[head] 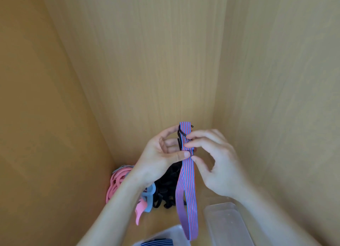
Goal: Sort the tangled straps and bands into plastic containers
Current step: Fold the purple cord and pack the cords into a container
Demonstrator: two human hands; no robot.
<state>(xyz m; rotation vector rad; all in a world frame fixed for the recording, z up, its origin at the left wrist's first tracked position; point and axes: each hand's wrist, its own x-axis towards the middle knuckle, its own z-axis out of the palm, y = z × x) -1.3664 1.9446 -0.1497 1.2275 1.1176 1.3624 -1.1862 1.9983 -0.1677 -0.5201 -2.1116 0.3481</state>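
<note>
Early stage, I'd say: your left hand [161, 154] and right hand [214, 161] each have a pinch grip on the pink-and-blue striped elastic strap [185, 181] at mid-frame, one dark blue striped band [158, 242] sits in the clear plastic container [173, 232] at bottom centre, and the black strap tangle [166, 187] and pink rubber bands [115, 183] at lower left are unsorted.

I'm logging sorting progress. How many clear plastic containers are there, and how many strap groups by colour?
Clear plastic containers: 2
Pink-and-blue striped elastic strap, pinched by left hand and right hand: 1
Pink band heap: 1
Light blue band cluster: 1
Black strap tangle: 1
Navy striped band, in the near container: 1
Total: 7
</note>
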